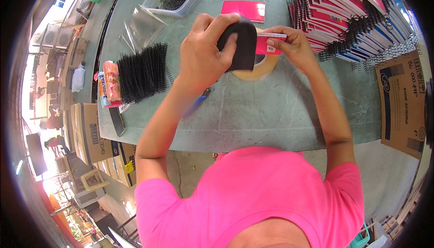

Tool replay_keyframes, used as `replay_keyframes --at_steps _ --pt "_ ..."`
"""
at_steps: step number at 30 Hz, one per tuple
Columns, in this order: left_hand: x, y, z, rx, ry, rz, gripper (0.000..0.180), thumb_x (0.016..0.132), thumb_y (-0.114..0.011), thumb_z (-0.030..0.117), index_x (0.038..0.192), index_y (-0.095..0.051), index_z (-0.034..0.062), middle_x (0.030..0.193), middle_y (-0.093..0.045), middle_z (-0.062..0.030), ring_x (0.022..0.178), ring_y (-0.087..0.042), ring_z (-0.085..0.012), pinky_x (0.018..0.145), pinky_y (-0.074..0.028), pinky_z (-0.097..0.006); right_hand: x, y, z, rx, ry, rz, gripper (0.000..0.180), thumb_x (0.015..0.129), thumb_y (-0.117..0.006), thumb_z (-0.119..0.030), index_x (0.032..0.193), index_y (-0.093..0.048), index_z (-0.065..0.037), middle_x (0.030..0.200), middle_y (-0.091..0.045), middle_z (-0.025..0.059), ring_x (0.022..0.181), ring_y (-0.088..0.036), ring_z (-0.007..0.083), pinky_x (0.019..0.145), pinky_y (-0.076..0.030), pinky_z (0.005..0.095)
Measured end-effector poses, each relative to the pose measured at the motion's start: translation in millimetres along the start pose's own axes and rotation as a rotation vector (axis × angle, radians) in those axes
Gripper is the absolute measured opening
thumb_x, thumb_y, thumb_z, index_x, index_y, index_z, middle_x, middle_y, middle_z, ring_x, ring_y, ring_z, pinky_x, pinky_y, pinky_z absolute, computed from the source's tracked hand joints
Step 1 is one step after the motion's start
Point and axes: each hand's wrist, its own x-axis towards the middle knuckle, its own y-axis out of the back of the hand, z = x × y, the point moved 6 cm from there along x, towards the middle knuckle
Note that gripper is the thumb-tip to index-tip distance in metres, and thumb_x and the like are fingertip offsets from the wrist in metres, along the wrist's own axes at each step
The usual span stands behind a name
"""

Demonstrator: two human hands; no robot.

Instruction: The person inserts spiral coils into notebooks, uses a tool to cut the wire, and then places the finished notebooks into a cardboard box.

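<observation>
A: Start at the fingers. What is the left hand (205,46) doing?

B: Its fingers are clamped on a black rounded piece (245,51), thumb pressed on the near face, the others curled over the top.

A: And the right hand (294,46)?

B: Its thumb and fingers pinch a small red booklet (264,47) by the right end. The booklet sits up off the bench (253,128), pale page edges upward, just beside the black piece. I cannot tell whether those 2 touch.

A: What lies under them?

B: 1 yellowish tape roll (257,73), partly hidden by the black piece. Beyond the hands, another red booklet (244,9) lies flat.

A: Toward the left?

B: A blue-handled tool (205,94) near the left forearm, partly covered by it. Further out, a dense row of black coils (143,73) with an orange patterned pack (111,83) at its left end. Above the row lies a clear plastic sheet (142,26), and near it a clear tub (195,4) holding more coils.

A: The far right?

B: Tall leaning piles of spiral notebooks (330,19), with red and white covers showing, and a brown cardboard box (402,107) at the bench's right edge.
</observation>
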Motion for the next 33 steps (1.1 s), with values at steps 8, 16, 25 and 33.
replay_keyframes --at_steps 8,16,25,33 --pt "-18.8 -18.8 -2.7 -0.015 0.025 -0.128 0.028 0.076 -0.065 0.002 0.104 -0.061 0.0052 0.097 -0.063 -0.0123 0.089 -0.061 -0.0212 0.075 -0.048 -0.032 -4.6 2.7 0.3 -0.073 0.024 0.073 0.023 0.085 -0.065 -0.014 0.105 -0.063 -0.001 0.086 -0.066 0.0022 0.078 -0.059 0.0051 0.07 -0.048 0.0207" --pt "-16.7 -15.7 8.9 -0.033 -0.073 -0.025 0.028 0.074 -0.067 0.001 0.1 -0.06 0.0047 0.091 -0.063 -0.0095 0.08 -0.062 -0.0209 0.07 -0.05 -0.029 -10.1 -5.2 3.2 -0.051 0.126 0.077 0.021 0.088 -0.061 -0.013 0.105 -0.06 -0.001 0.092 -0.065 0.0023 0.082 -0.059 0.0048 0.075 -0.047 0.0202" --pt "-15.6 -12.3 -2.1 -0.084 -0.036 0.014 0.029 0.074 -0.066 0.002 0.101 -0.06 0.0078 0.09 -0.061 -0.0119 0.083 -0.061 -0.0249 0.075 -0.049 -0.033 -11.8 0.8 6.9 -0.05 0.134 0.156 0.02 0.087 -0.062 -0.013 0.103 -0.061 -0.001 0.086 -0.065 0.0001 0.08 -0.056 0.0044 0.071 -0.046 0.0198" --pt "-7.5 -0.1 4.0 -0.104 -0.137 0.136 0.028 0.073 -0.065 0.004 0.1 -0.061 0.009 0.088 -0.059 -0.0111 0.079 -0.059 -0.029 0.071 -0.049 -0.035 -14.5 -3.3 3.7 -0.05 0.198 0.153 0.019 0.088 -0.061 -0.011 0.103 -0.059 0.0 0.089 -0.064 0.0007 0.08 -0.056 0.004 0.072 -0.046 0.0192"
